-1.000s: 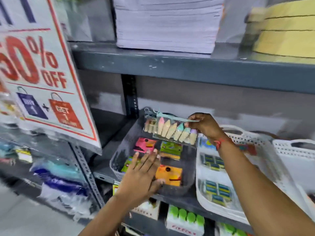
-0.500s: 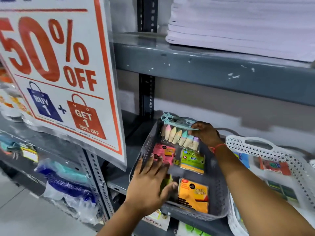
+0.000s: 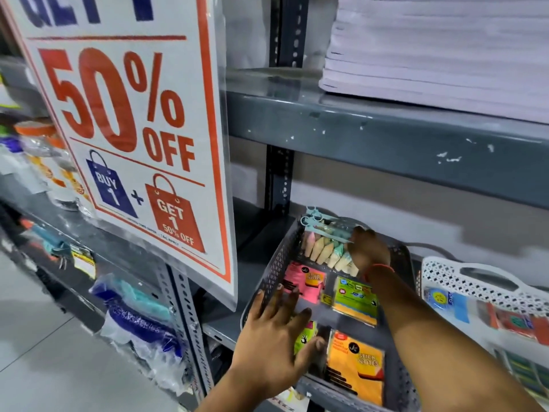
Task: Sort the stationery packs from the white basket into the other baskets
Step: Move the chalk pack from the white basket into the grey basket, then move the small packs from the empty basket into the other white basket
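A clear pack of pastel pointed highlighters (image 3: 325, 252) lies at the far end of the grey basket (image 3: 274, 263), and my right hand (image 3: 367, 252) grips its right end. My left hand (image 3: 274, 331) rests with fingers spread on the grey basket's near left rim and floor, holding nothing. Inside the grey basket lie a pink sticky-note pack (image 3: 306, 281), a green pack (image 3: 355, 301) and an orange pack (image 3: 355, 370). The white basket (image 3: 451, 273) stands to the right with several packs in it.
A large "50% OFF" sign (image 3: 127, 129) hangs in front of the rack at left. A grey metal shelf (image 3: 386, 138) with a paper stack (image 3: 439, 52) runs overhead. A perforated upright post (image 3: 184, 307) stands left of the grey basket. Bagged goods hang at lower left.
My right hand has lowered the highlighter pack into the far end of the grey basket. The view has shifted left and closer, so the white basket sits at the right edge.
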